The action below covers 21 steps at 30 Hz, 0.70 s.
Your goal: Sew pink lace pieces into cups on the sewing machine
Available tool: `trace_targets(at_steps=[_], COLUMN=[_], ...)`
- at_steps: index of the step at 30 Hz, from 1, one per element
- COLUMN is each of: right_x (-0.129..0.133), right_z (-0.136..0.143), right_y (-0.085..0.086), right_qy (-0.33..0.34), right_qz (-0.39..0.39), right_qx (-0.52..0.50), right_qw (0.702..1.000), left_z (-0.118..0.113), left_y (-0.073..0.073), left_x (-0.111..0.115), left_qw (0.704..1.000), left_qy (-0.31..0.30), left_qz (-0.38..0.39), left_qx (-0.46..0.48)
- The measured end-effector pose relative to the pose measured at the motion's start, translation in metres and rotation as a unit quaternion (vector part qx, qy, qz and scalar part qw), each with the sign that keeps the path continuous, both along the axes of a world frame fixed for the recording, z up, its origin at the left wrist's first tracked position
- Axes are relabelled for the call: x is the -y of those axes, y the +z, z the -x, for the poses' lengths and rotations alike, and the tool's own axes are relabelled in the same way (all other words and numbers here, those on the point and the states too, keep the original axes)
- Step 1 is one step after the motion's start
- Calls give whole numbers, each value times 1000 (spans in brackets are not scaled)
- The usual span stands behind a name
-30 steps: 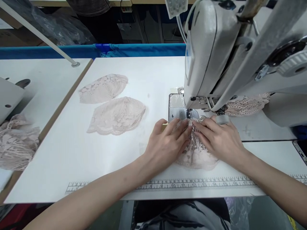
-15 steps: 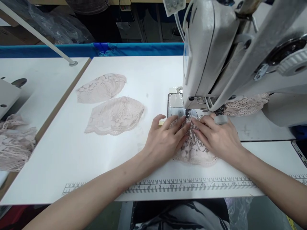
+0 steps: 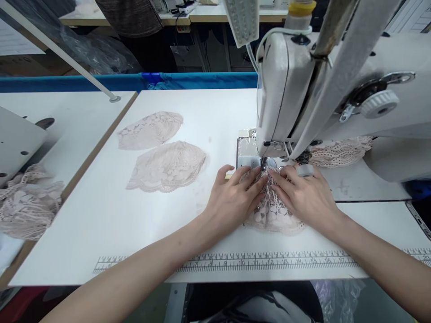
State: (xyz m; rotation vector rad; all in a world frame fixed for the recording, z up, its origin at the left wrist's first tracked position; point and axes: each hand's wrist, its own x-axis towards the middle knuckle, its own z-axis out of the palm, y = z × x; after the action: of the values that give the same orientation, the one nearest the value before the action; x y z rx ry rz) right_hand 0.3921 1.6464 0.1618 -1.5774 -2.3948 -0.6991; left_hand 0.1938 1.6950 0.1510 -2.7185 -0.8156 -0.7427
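A pale pink lace piece lies gathered under the needle area of a white sewing machine. On its left side my left hand lies flat with fingers spread, the fingertips pressing the lace near the presser foot. From the right my right hand rests on the same lace, its fingers stretched out toward the foot and partly hidden by the machine's parts. Two more lace pieces, one upper and one lower, lie flat on the white table to the left.
A lace bundle sits at the far left beside another machine. More lace lies behind the needle, under the machine arm. A ruler strip runs along the front edge. Across the back, a person stands beyond a blue cloth edge.
The camera view has tilted slightly up and shifted, showing more of the machine and the back table. Both hands stay on the lace in nearly the same place.
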Motion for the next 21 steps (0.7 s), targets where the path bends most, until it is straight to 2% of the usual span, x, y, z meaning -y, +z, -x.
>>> trace_targets(at_steps=[16, 19, 21], right_x=[-7, -5, 0], right_z=[-1, -4, -6], right_y=[1, 7, 15], right_qy=[-16, 1, 29], right_qz=[11, 14, 41], right_qx=[-7, -30, -84], right_qw=[1000, 999, 995], left_z=[-1, 2, 7], left_y=[-1, 5, 14], left_x=[-9, -5, -1], left_qw=[1000, 1000, 1000], left_qy=[11, 10, 7], left_qz=[10, 2, 4], left_qx=[1, 8, 14])
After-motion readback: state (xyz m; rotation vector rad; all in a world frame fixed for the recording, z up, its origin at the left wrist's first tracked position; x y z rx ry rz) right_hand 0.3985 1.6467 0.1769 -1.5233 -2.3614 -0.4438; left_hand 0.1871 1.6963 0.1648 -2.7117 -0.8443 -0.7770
